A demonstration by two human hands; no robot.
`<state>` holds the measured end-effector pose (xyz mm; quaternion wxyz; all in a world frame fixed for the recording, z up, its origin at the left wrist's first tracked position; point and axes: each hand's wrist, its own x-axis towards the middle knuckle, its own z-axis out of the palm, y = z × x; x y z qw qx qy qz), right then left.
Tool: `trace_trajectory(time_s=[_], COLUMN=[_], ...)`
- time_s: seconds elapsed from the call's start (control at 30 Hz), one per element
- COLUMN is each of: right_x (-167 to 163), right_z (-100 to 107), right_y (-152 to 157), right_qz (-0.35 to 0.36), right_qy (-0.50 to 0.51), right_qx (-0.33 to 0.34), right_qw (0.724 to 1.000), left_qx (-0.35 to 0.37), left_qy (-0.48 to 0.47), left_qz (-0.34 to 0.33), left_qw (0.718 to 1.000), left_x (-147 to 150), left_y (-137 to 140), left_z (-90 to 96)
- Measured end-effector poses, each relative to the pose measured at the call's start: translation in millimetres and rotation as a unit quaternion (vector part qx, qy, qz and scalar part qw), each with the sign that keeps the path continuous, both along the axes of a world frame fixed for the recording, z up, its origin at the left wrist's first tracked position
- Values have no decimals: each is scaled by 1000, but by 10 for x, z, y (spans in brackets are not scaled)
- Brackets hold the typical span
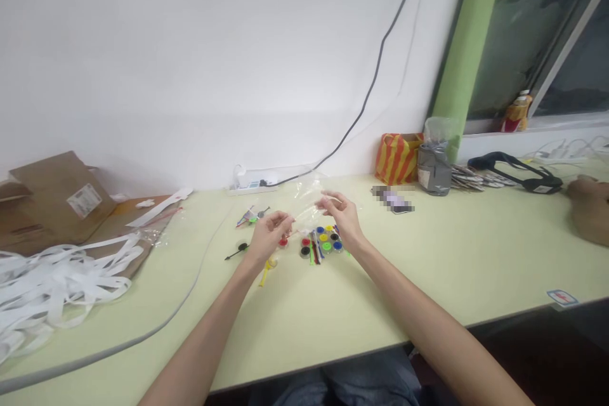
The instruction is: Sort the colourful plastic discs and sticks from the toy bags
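Note:
My left hand (268,236) is closed in a pinch above the table. Anything between its fingertips is too small to make out. To its right, my right hand (346,221) also has thumb and fingers pinched together, and what they hold is unclear. Clear plastic film (307,196) shows behind and between the hands; whether they touch it I cannot tell. Below lie several small round coloured discs, among them a green disc (326,246) and a black disc (305,252). Thin coloured sticks (315,250) lie among them. A yellow piece (264,274) and a black arrow-tipped piece (234,254) lie near my left wrist.
White ribbon (61,285) and cardboard (61,203) cover the table's left side. A grey cable (185,298) crosses the tabletop (380,304). At the back are a power strip (252,187), a striped bag (398,158), a grey container (434,171) and a phone (394,198).

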<state>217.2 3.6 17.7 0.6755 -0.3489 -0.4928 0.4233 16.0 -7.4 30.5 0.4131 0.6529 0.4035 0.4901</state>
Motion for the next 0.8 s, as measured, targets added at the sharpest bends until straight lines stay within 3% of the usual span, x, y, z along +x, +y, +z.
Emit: trace_trajectory(time_s=[0.17,0.4,0.63,0.8], right_x=[42,107,232,226], right_z=[10,-30,-32,6], right_y=[9,76,114,78], right_qz=[37,-29,-46,-42], right_qy=[54,57,86,26], right_qx=[-52,-44,-30,-49], right_qw=[996,997,995,998], left_qx=[-25,-72,-65,-56], left_qy=[-3,-30,-142,-142], left_qz=[-52,-99,-49,-61], left_qw=[998,992,987,986], left_x=[-25,-28,-134,-160], left_y=[-24,-39,13,18], left_z=[15,23,43,49])
